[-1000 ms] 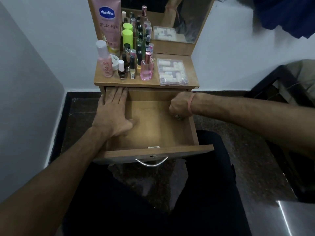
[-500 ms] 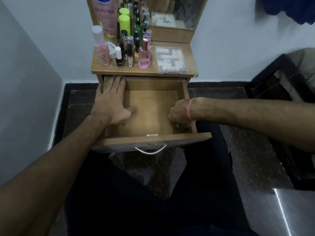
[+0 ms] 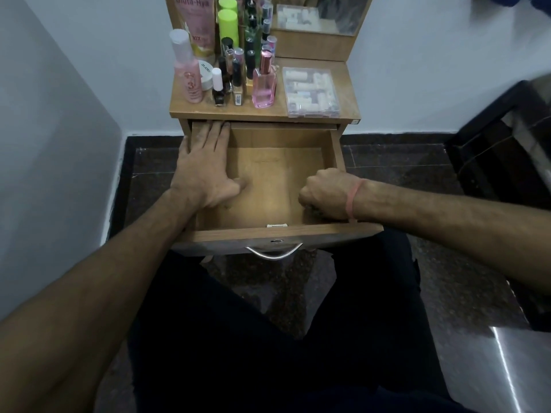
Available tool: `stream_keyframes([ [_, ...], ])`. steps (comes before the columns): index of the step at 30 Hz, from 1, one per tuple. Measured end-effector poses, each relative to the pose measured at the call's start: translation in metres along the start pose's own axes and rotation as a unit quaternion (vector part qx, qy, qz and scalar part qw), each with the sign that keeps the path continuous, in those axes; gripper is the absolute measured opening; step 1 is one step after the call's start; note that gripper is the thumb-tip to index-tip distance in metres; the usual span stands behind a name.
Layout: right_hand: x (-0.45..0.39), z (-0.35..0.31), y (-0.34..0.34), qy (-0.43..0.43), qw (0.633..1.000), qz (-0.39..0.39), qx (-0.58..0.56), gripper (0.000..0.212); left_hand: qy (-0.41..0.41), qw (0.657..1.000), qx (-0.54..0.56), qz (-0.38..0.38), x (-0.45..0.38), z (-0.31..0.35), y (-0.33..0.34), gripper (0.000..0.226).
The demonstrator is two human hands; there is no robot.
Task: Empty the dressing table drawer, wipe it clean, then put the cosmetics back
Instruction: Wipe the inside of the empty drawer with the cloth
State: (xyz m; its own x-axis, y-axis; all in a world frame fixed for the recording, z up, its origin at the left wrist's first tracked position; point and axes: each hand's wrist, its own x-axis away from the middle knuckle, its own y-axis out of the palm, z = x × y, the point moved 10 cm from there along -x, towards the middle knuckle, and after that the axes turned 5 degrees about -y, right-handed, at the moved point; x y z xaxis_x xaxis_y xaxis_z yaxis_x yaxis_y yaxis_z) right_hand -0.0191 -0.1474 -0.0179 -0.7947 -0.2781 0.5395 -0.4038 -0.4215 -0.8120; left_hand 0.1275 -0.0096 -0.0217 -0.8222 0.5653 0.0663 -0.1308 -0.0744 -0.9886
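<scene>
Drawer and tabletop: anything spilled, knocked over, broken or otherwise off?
Nothing stands out. The drawer is pulled open and bare inside, with no spill or damage showing. The cosmetics stand upright on the tabletop, and the clear plastic box lies flat beside them. What the right hand grips is hidden.

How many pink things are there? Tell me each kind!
Pink tube: 1
Pink bottles: 2, the tall bottle and the perfume bottle
Pink wristband: 1
Total: 4
The tiny caps at the back are too crowded to count.
</scene>
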Motion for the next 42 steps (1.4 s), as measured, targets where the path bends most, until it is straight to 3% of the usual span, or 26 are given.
stream_keyframes([
  [3, 0.002, 0.012, 0.000, 0.051, 0.997, 0.042, -0.031, 0.015, 0.002, 1.000, -0.004, -0.003, 0.000, 0.001, 0.001, 0.127],
  [8, 0.003, 0.009, 0.017, 0.026, 0.972, -0.007, -0.235, 0.038, 0.009, 1.000, -0.003, -0.007, 0.002, 0.001, 0.001, 0.125],
  [12, 0.004, 0.018, 0.018, 0.024, 0.982, -0.027, -0.186, 0.043, 0.006, 1.000, -0.009, -0.005, 0.000, 0.001, 0.001, 0.125],
  [15, -0.005, 0.036, -0.011, 0.104, 0.978, 0.103, -0.146, 0.037, 0.003, 1.000, -0.009, -0.008, -0.001, 0.000, 0.002, 0.125],
  [18, -0.012, 0.042, -0.020, 0.179, 0.934, 0.207, -0.231, 0.047, 0.001, 1.000, -0.008, -0.009, 0.000, 0.000, 0.002, 0.124],
  [21, -0.027, 0.032, -0.018, 0.153, 0.913, 0.249, -0.285, 0.038, -0.002, 1.000, -0.004, -0.012, 0.000, -0.002, 0.003, 0.123],
  [24, -0.034, 0.005, -0.006, 0.031, 0.942, 0.135, -0.304, 0.022, 0.001, 1.000, 0.000, -0.012, 0.000, -0.001, 0.003, 0.122],
  [27, -0.027, 0.004, 0.008, -0.030, 0.957, -0.010, -0.287, 0.032, 0.000, 1.000, 0.005, -0.016, 0.001, -0.001, 0.004, 0.121],
  [29, -0.029, 0.036, 0.003, 0.031, 0.973, -0.016, -0.227, 0.037, 0.000, 1.000, 0.009, -0.015, 0.000, -0.001, 0.004, 0.121],
  [31, -0.036, 0.071, -0.016, 0.140, 0.971, 0.076, -0.178, 0.042, -0.004, 1.000, 0.009, -0.015, -0.001, -0.002, 0.003, 0.122],
  [33, -0.042, 0.078, -0.030, 0.206, 0.946, 0.162, -0.193, 0.046, -0.005, 1.000, 0.010, -0.017, -0.002, -0.002, 0.004, 0.122],
  [35, -0.055, 0.056, -0.033, 0.178, 0.936, 0.201, -0.228, 0.044, -0.006, 1.000, 0.009, -0.018, -0.001, -0.002, 0.004, 0.122],
  [37, -0.066, 0.023, -0.035, 0.086, 0.942, 0.214, -0.242, 0.040, -0.003, 1.000, 0.010, -0.018, 0.000, -0.003, 0.004, 0.123],
  [40, -0.063, -0.024, -0.027, -0.048, 0.950, 0.152, -0.268, 0.043, 0.004, 1.000, 0.021, -0.013, 0.001, -0.003, 0.004, 0.116],
  [42, -0.052, -0.038, -0.022, -0.092, 0.955, 0.105, -0.262, 0.042, 0.008, 1.000, 0.023, -0.007, 0.001, -0.003, 0.003, 0.112],
])
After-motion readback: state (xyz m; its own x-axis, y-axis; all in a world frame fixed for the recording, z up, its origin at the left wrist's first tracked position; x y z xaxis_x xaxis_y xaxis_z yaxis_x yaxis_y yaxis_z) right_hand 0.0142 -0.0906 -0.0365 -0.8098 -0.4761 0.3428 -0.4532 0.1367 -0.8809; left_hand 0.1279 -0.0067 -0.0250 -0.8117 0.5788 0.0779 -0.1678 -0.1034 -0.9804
